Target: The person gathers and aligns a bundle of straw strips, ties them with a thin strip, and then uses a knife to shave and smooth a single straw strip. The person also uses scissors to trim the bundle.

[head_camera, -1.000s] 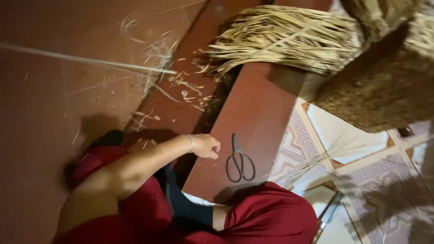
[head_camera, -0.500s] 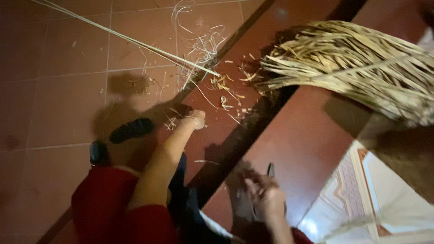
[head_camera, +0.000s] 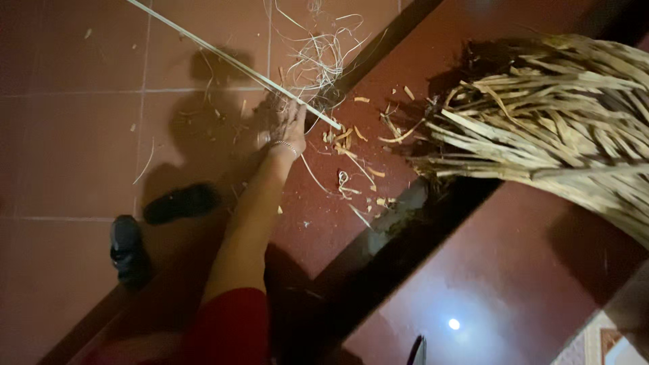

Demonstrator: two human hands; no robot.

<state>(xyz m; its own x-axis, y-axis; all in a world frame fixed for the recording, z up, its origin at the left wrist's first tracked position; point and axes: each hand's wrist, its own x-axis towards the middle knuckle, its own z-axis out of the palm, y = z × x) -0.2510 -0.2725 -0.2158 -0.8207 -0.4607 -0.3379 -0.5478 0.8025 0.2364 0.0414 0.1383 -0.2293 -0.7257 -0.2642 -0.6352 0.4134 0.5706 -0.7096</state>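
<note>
Beside one hand point(head_camera: 287, 128), one strip point(head_camera: 230, 62)

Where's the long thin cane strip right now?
In the head view the long cane strip runs diagonally from the upper left across the red tiled floor, its lower end at the left hand, left of the dried straw bundle.

A red tiled floor point(head_camera: 74, 155) is strewn with pale fibre scraps point(head_camera: 351, 145); a long thin strip point(head_camera: 230, 62), dried straw bundle point(head_camera: 547, 128) and black sandals point(head_camera: 152, 226) are laid on it.
</note>
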